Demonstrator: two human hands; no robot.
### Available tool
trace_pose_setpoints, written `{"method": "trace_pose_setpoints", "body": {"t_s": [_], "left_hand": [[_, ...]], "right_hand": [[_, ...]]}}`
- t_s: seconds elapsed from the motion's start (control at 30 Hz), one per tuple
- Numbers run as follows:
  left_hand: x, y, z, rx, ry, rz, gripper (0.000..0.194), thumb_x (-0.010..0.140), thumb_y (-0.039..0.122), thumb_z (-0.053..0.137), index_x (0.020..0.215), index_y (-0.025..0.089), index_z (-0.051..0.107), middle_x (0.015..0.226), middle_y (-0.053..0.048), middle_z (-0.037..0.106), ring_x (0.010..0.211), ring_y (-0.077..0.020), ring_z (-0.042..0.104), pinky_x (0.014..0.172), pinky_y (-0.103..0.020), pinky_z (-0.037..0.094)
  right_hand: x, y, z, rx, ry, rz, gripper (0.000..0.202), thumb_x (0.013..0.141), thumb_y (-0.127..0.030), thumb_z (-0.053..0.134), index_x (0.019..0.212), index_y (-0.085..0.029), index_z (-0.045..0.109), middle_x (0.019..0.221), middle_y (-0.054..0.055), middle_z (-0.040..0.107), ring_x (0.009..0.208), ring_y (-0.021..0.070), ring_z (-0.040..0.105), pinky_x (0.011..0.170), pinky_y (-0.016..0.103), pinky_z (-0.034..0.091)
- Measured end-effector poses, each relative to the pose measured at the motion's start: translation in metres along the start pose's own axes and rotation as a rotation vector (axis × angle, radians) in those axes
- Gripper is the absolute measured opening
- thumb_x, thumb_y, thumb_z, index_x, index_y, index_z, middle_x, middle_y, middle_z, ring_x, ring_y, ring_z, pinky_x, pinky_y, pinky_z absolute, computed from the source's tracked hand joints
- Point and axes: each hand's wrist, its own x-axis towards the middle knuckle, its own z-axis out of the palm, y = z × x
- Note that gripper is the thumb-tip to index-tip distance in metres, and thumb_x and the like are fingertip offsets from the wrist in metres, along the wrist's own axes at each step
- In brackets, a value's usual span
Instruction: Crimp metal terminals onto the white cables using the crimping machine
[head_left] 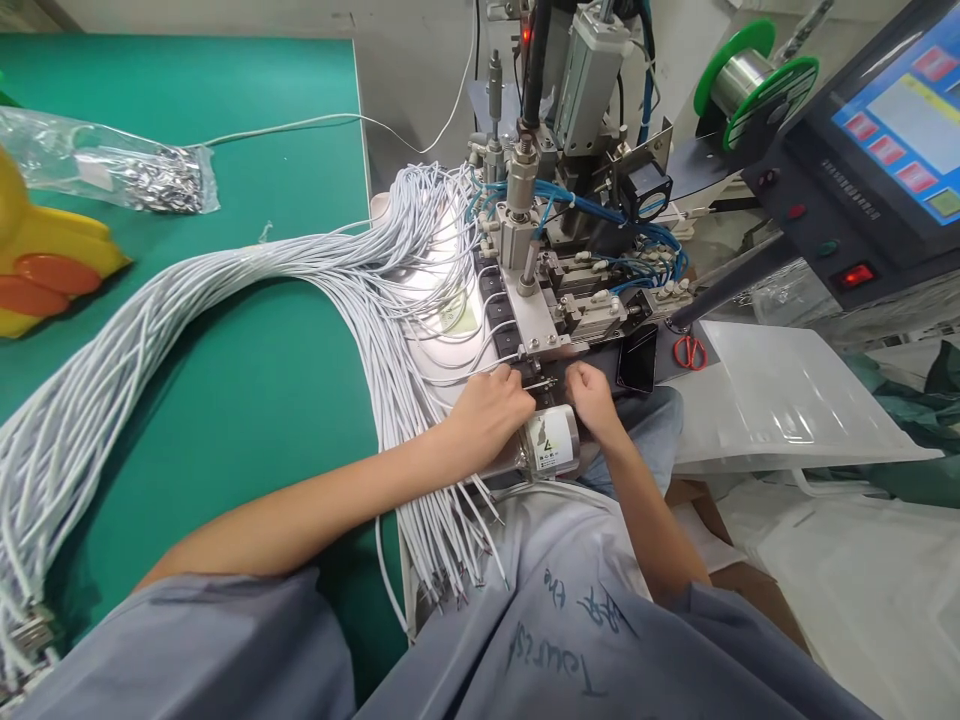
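Observation:
My left hand (495, 412) is closed at the front edge of a bench machine (534, 310), gripping a white cable whose thin end (541, 383) pokes out past the fingertips toward the right. Facing it across a small metal fixture, my right hand (592, 398) is curled with its fingers pressed together; whatever they pinch is hidden. Just below and between both hands lies a clear cylindrical container (553, 440) with a white label. A large bundle of white cables (247, 262) spreads out beside my left arm, with many loose ends hanging toward my lap.
The green table (285, 400) carries a bag of small metal parts (169, 180) and a yellow-orange toy (52, 260). On the right are a dark phone (637, 358), red-handled scissors (689, 352), a wire spool (742, 82) and a control screen (907, 130).

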Motion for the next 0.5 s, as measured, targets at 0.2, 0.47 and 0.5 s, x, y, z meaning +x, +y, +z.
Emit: {"method": "trace_pose_setpoints", "body": {"t_s": [0.2,0.47,0.5], "left_hand": [[-0.002,-0.009,-0.011,-0.001,-0.085,-0.132,0.024,0.078,-0.004,0.042,0.086,0.008,0.061,0.083,-0.014,0.060,0.081,-0.0226,0.059,0.050,-0.026,0.037],[0.006,-0.016,-0.007,-0.042,-0.121,-0.254,0.028,0.079,0.001,0.037,0.098,0.007,0.057,0.083,-0.014,0.061,0.076,-0.0235,0.064,0.052,-0.026,0.039],[0.006,-0.016,-0.007,-0.041,-0.119,-0.255,0.028,0.079,0.001,0.036,0.097,0.007,0.057,0.082,-0.014,0.061,0.075,-0.0231,0.064,0.051,-0.026,0.038]], "right_hand": [[-0.047,-0.025,-0.005,-0.046,0.303,-0.142,0.025,0.085,-0.036,0.043,0.065,-0.021,0.044,0.059,-0.003,0.042,0.053,0.0102,0.037,0.051,0.024,0.033],[-0.115,-0.033,0.058,-0.410,-0.364,-0.109,0.023,0.081,-0.025,0.052,0.101,-0.019,0.062,0.079,0.005,0.072,0.068,0.0186,0.065,0.069,0.029,0.047],[-0.116,-0.031,0.062,-0.436,-0.382,-0.119,0.025,0.081,-0.023,0.051,0.104,-0.019,0.061,0.080,0.005,0.073,0.070,0.0192,0.066,0.070,0.030,0.047]]}}
